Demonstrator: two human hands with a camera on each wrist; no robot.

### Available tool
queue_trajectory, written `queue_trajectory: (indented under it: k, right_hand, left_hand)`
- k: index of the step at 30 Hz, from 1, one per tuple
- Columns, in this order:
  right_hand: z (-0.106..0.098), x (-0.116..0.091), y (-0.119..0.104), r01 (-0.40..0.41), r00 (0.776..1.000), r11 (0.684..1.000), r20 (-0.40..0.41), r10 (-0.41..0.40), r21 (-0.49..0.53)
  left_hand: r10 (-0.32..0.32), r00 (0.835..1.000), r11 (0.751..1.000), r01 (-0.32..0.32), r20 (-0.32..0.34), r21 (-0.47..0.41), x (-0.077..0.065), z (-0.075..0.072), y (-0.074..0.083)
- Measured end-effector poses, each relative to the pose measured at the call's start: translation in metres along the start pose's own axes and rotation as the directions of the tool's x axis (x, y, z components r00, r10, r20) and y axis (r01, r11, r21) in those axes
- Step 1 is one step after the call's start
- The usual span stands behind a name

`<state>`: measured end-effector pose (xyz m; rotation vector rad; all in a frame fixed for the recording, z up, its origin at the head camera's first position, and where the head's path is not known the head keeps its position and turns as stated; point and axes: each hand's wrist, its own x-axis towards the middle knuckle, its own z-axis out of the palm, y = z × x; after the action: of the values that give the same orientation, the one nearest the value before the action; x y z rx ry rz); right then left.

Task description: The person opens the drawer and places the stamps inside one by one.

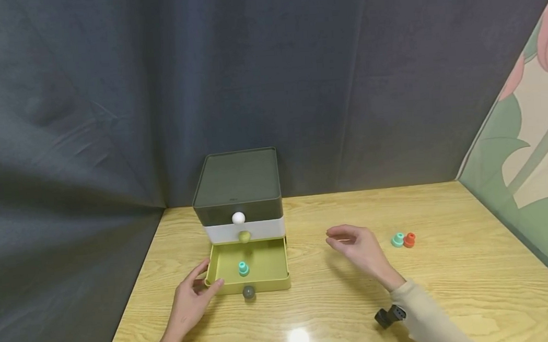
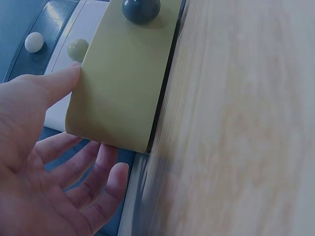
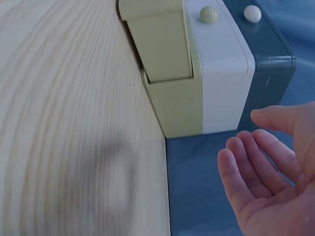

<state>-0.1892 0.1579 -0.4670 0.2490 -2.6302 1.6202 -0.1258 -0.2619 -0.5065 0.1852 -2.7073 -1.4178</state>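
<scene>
A small three-tier drawer box stands on the table, its lowest olive-green drawer [image 1: 267, 285] pulled out. My left hand [image 1: 190, 300] holds that drawer at its left front corner, thumb at the top of the front panel and fingers along the side. In the left wrist view the fingertips [image 2: 118, 172] show beside the panel's end. Inside the drawer stands a turquoise stepped peg-like piece [image 1: 243, 269]. To the right of the box my right hand [image 1: 357, 247] hovers over the table, fingers loosely bent with nothing between them.
Farther right, another turquoise piece [image 1: 398, 240] and a red one [image 1: 409, 240] stand side by side on the wooden table [image 1: 339, 313]. The box's white tier [image 1: 268, 229] and dark top tier [image 1: 241, 178] are closed. A dark curtain [image 1: 297, 86] hangs behind.
</scene>
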Motion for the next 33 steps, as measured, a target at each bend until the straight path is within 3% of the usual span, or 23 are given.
queue_trajectory:
  k: [13,25,33]
  right_hand:
    - [-0.042,-0.006,0.029,0.008,0.993,0.984,-0.114,-0.029,-0.178]
    - [-0.124,-0.012,0.06,-0.086,0.968,0.944,-0.25,0.004,-0.318]
    - [-0.154,-0.017,0.096,-0.08,0.981,0.906,-0.193,-0.002,-0.416]
  left_hand:
    - [0.013,1.0,1.0,-0.013,-0.016,-0.008,0.001,0.001,-0.001]
    - [-0.002,1.0,1.0,0.002,-0.004,-0.018,0.002,0.001,-0.001]
    - [0.004,1.0,1.0,-0.004,-0.002,-0.003,0.001,0.001,-0.002]
